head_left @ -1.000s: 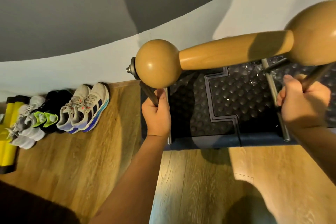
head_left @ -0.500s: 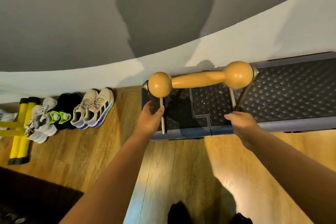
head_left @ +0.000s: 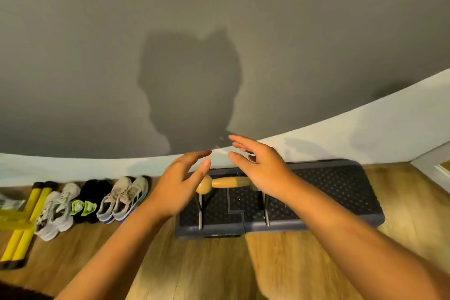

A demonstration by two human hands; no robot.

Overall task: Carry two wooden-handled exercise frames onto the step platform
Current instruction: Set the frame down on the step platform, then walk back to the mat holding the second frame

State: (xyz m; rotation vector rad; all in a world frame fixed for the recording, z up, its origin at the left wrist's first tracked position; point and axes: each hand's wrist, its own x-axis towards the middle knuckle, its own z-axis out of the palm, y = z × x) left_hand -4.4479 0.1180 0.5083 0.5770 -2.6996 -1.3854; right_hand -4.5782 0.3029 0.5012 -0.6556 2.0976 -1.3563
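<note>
The wooden-handled exercise frame [head_left: 225, 182] stands on the step platform [head_left: 341, 192], handle running left-right; both the left hand [head_left: 181, 184] and right hand [head_left: 261, 168] hover above it, fingers spread, holding nothing; no second frame shows.

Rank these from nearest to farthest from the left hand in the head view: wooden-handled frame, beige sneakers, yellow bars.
1. wooden-handled frame, just right of the left hand, on the step platform.
2. beige sneakers, left, by the wall.
3. yellow bars, far left edge.
</note>
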